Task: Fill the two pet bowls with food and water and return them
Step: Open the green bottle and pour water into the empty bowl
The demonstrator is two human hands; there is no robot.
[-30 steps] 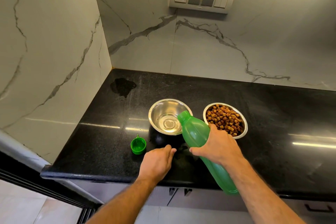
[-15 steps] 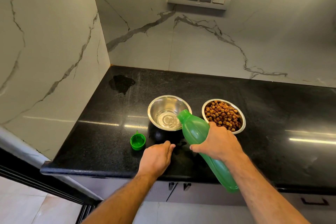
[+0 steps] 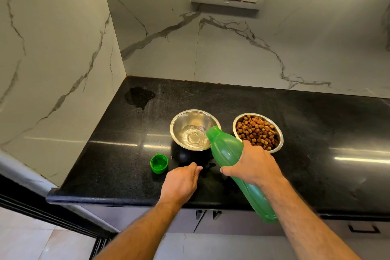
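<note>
Head view, looking down on a black counter (image 3: 316, 133); showed two steel bowls side by side at centre frame; water bowl (image 3: 195, 130) on the left, holding only a shallow pool; food bowl (image 3: 257, 132) on the right, heaped with brown kibble (image 3: 256, 131); judged the food half done and the water half under way.

Found the green bottle (image 3: 226, 150) tipped neck-down, its open mouth over the near right rim of the water bowl; no stream could be made out. Judged the good way to finish the pour: keep the mouth well inside the rim, not on its edge; raise the bottle's base slowly so the flow came steady and did not gulp; stop short of the brim, since both bowls had yet to be carried back; watch the dark wet patches already on the counter below the bowl.

Right hand (image 3: 252, 164), lower centre, wrapped round the bottle's middle from above, thumb toward the left, forearm running down to the lower right corner. Left hand (image 3: 181, 181), just left of the bottle, held nothing; fingers loosely curled, tips at or just above the counter; contact could not be told. Green cap (image 3: 159, 163) lay open side up, left of that hand, apart from it.
</note>
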